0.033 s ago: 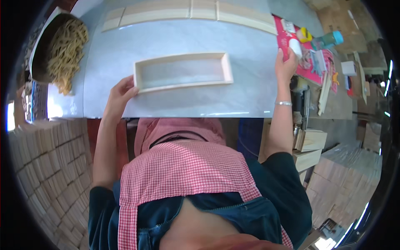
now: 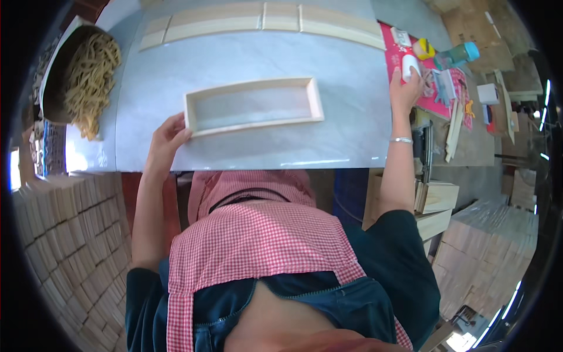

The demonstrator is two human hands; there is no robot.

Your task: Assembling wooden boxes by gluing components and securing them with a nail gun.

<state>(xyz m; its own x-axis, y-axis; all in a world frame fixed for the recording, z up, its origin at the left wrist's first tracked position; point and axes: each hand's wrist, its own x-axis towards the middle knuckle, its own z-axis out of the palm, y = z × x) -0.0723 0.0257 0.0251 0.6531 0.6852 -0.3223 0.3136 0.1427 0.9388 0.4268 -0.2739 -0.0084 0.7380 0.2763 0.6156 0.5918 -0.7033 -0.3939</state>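
A shallow, pale wooden rectangular frame (image 2: 255, 127) lies on the grey-white tabletop, with the table's surface showing through its middle. At its left end my left hand (image 2: 169, 139) pinches the short side between thumb and fingers. Away at the table's right edge, my right hand (image 2: 404, 92) has its thumb and fingers closed round the lower part of a small white bottle (image 2: 410, 64). That bottle is over a red mat (image 2: 394, 54). A silver bracelet circles my right wrist.
Pale wooden boards (image 2: 217, 24) lie along the table's far side. A container of tangled tan strips (image 2: 92, 76) stands at the left. A teal-capped bottle (image 2: 460, 56), a yellow-and-black item (image 2: 423, 48) and wood strips (image 2: 454, 132) are at the right. Stacked wood pieces (image 2: 76, 234) fill the lower left.
The white bottle and my right hand have shifted slightly, and the bottle stands less tilted. My left hand keeps its hold on the frame. The whole view has moved a little.
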